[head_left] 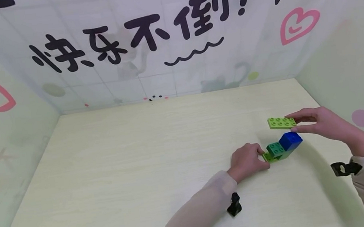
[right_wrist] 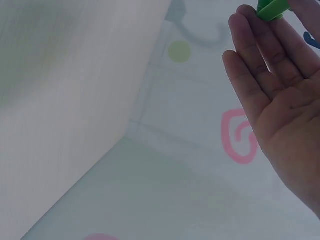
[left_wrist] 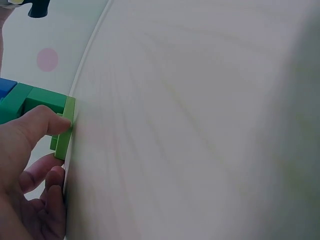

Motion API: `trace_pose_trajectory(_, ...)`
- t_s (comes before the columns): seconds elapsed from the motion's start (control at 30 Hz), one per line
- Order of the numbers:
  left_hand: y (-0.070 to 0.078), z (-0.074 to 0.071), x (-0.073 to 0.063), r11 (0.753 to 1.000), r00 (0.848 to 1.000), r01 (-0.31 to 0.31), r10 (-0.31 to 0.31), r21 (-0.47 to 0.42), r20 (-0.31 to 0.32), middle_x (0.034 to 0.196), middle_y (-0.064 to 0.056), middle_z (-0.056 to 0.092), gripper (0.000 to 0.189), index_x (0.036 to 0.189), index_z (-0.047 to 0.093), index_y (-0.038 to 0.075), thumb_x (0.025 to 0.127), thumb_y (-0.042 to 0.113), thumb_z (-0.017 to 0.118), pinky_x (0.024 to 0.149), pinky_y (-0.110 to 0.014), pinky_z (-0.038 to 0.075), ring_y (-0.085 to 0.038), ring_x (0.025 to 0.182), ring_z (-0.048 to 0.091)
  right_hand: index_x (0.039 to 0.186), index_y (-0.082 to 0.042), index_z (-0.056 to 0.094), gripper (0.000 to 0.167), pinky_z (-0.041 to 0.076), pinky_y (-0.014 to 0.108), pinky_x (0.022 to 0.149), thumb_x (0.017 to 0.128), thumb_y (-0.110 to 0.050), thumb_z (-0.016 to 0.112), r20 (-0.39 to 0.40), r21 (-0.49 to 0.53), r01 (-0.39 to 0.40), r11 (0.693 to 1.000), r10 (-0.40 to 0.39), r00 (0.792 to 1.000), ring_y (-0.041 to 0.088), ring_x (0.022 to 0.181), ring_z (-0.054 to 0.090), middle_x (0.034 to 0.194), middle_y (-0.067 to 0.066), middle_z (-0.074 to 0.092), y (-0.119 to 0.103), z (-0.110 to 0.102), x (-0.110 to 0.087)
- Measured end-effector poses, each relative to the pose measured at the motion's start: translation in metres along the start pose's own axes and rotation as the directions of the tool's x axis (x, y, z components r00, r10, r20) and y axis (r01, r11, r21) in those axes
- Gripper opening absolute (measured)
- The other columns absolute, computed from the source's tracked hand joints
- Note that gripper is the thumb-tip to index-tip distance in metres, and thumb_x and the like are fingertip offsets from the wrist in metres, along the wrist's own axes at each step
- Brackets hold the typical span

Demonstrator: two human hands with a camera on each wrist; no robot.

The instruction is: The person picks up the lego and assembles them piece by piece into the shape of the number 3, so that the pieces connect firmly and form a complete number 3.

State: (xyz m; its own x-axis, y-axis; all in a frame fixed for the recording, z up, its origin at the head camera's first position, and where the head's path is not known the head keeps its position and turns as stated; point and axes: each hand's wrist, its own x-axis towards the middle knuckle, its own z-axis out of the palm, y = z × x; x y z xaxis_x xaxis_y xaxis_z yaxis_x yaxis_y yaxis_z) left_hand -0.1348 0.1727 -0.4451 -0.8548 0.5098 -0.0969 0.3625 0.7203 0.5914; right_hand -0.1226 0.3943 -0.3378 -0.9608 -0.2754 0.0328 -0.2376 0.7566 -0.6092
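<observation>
A small stack of toy building bricks stands on the right part of the table in the head view. It has a thin lime-green brick at its base, a dark green brick above and a blue brick on the far right side. My left hand pinches the base brick's left end between thumb and fingers, as the left wrist view also shows. Above and behind the blue brick, my right hand holds a flat lime-green brick by its right end, studs up, apart from the stack.
Pale wood-grain tabletop spreads around the stack. A printed back wall with black lettering borders it, and a side wall rises close to my right arm. Black straps sit on both sleeves.
</observation>
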Motion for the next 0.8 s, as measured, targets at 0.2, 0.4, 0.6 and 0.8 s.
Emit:
trace_pose_trajectory(0.2,0.0,0.0,0.0,1.0,1.0,-0.007,0.007,0.004,-0.006,0.082,0.016,0.056,0.031,0.095,0.068,0.025,0.068,0.038,0.077,0.052,-0.018,0.035,0.001,0.065,0.046,0.116,-0.003,0.061,0.036,0.043,0.011,0.071,0.084,-0.017,0.067,0.011,-0.006,-0.001,1.0,0.001,1.0,-0.01,0.089,0.053,0.102,0.006,0.062,-0.007,0.001,-0.003)
trace_pose_trajectory(0.4,0.001,-0.001,0.0,1.0,1.0,-0.006,0.006,0.008,0.003,0.082,0.016,0.055,0.032,0.095,0.068,0.025,0.068,0.039,0.077,0.052,-0.018,0.035,0.001,0.066,0.046,0.115,-0.003,0.062,0.036,0.043,0.011,0.07,0.082,-0.014,0.069,0.01,-0.016,0.0,1.0,0.0,1.0,-0.009,0.088,0.053,0.099,0.006,0.063,-0.007,0.001,-0.008)
trace_pose_trajectory(0.6,0.002,-0.003,-0.001,1.0,1.0,-0.005,0.005,0.005,0.004,0.083,0.016,0.056,0.032,0.096,0.068,0.025,0.068,0.039,0.077,0.052,-0.018,0.035,0.001,0.066,0.046,0.115,-0.005,0.062,0.036,0.044,0.013,0.07,0.082,-0.016,0.069,0.013,-0.014,0.021,1.0,-0.021,1.0,-0.008,0.09,0.053,0.098,0.002,0.063,-0.007,0.0,-0.014)
trace_pose_trajectory(0.8,0.003,-0.002,-0.001,1.0,1.0,0.006,-0.006,0.004,0.01,0.083,0.016,0.055,0.033,0.096,0.068,0.024,0.069,0.039,0.077,0.054,-0.018,0.035,0.0,0.067,0.046,0.115,-0.005,0.062,0.037,0.043,0.013,0.071,0.081,-0.016,0.07,0.029,-0.009,0.025,1.0,-0.025,0.999,-0.008,0.091,0.054,0.099,0.0,0.063,-0.005,0.003,-0.018)
